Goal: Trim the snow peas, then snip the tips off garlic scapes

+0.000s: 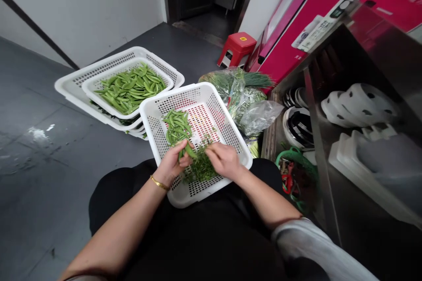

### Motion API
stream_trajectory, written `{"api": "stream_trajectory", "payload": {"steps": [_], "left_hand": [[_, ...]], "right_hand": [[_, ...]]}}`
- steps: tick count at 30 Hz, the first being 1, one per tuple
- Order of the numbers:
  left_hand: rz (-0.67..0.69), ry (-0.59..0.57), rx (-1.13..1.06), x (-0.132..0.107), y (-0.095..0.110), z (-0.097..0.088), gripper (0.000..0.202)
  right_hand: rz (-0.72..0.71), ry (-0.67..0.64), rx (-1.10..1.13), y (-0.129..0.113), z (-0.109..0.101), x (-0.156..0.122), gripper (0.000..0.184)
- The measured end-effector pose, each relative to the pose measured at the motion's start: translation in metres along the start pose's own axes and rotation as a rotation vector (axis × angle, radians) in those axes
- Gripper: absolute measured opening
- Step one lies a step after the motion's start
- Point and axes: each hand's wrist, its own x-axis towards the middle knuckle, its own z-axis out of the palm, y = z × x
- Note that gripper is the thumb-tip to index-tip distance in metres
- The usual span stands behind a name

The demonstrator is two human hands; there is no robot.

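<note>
Few green pods in left hand, fingers curled round them, above white basket on person's lap. Right hand bent, fingertips drawn close together by green trimmings; cannot tell if anything pinched. Pod heap in same basket, beyond left hand. Farther left, white tray of pods inside larger basket. Ahead right, bagged greens, red stool beyond.

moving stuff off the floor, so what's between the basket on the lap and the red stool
Greens in clear plastic bags lie between the lap basket and the red stool, as the head view shows.
</note>
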Motion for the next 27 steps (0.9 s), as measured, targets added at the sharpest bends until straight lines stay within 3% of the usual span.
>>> {"api": "stream_trajectory", "payload": {"steps": [3, 5, 8, 10, 14, 17, 19, 22, 24, 27], "left_hand": [[0.192, 0.106, 0.101, -0.001, 0.010, -0.004, 0.024], [0.263, 0.138, 0.180, -0.004, 0.013, -0.005, 0.024], [0.283, 0.155, 0.297, -0.008, 0.011, -0.003, 0.026], [0.287, 0.164, 0.361, -0.010, 0.009, -0.001, 0.026], [0.315, 0.160, 0.407, -0.013, 0.010, -0.001, 0.022], [0.275, 0.104, 0.498, -0.017, 0.018, -0.004, 0.021], [0.226, 0.079, 0.643, -0.019, 0.027, -0.008, 0.022], [0.163, -0.092, 1.121, -0.017, 0.041, -0.010, 0.018], [0.139, -0.217, 1.376, -0.012, 0.045, -0.007, 0.018], [0.100, -0.409, 1.532, -0.009, 0.041, 0.001, 0.013]], "right_hand": [[0.157, -0.091, 0.166, 0.010, -0.028, -0.004, 0.026], [0.236, -0.200, 0.184, 0.015, -0.032, -0.002, 0.021], [0.235, -0.300, 0.115, 0.015, -0.009, 0.004, 0.034], [0.171, -0.333, 0.050, 0.012, 0.013, 0.009, 0.023], [0.158, -0.257, 0.039, 0.011, 0.033, 0.015, 0.023], [0.271, -0.289, 0.256, 0.016, 0.021, 0.018, 0.025], [0.272, -0.482, 0.423, 0.019, 0.008, 0.021, 0.025], [0.068, -0.802, 0.406, 0.018, -0.005, 0.029, 0.023], [-0.102, -0.873, 0.216, 0.014, -0.005, 0.035, 0.027], [-0.212, -0.919, 0.184, 0.006, 0.000, 0.041, 0.024]]}}
